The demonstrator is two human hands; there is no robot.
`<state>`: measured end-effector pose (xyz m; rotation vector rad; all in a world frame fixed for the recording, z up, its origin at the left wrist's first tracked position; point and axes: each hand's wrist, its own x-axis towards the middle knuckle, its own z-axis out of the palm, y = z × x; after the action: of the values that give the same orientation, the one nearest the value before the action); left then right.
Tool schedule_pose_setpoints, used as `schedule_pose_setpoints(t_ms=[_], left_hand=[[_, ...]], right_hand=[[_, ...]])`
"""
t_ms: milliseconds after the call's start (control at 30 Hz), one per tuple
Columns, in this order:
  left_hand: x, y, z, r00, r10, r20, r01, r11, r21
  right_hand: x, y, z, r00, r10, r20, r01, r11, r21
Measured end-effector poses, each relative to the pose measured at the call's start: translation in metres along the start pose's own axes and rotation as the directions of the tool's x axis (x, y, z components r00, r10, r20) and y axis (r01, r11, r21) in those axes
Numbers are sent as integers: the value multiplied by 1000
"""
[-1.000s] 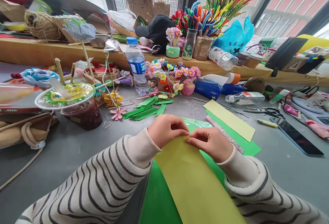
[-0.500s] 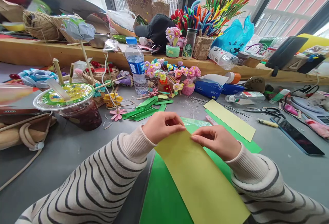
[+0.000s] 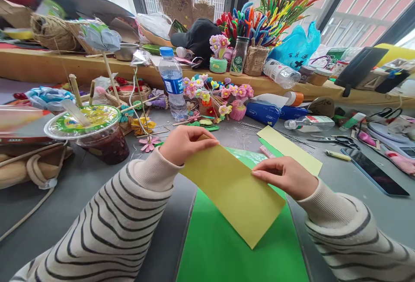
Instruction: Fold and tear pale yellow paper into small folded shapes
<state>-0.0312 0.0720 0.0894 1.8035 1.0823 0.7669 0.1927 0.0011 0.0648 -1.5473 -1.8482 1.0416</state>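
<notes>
A yellow paper [image 3: 233,187] slants over a large green sheet [image 3: 240,260]. My left hand [image 3: 191,146] pinches its upper left end between thumb and fingers. Farther right along the same upper edge, my right hand [image 3: 287,176] is closed on the paper with thumb and fingertips. The paper's lower corner hangs down toward the green sheet. A second pale yellow strip [image 3: 288,148] lies on green paper beyond my right hand. Folded green strips [image 3: 202,126] show partly behind my left hand.
At the left stands a lidded drink cup [image 3: 103,139]. A water bottle [image 3: 173,87] and crocheted flowers [image 3: 223,92] are behind my hands. Scissors [image 3: 343,140], a phone [image 3: 372,172] and a small knife [image 3: 337,155] lie at the right. A cluttered wooden ledge [image 3: 145,69] runs along the back.
My left hand has moved left and my right hand slightly right, so they are farther apart. The yellow paper has shifted up and left and lies more crosswise, uncovering more green sheet.
</notes>
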Motion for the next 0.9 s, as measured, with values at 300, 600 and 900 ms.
schedule_pose_setpoints(t_ms=[300, 600, 900], left_hand=[[0, 5, -28, 975, -84, -206, 72, 995, -63], [-16, 22, -8, 949, 152, -278, -143, 988, 53], [-42, 43, 5, 754, 626, -197, -478, 730, 487]], right_hand=[[-22, 27, -28, 989, 133, 59, -136, 989, 55], [-18, -7, -18, 826, -170, -538, 31, 966, -257], [-9, -53, 15, 627, -702, -337, 334, 633, -698]])
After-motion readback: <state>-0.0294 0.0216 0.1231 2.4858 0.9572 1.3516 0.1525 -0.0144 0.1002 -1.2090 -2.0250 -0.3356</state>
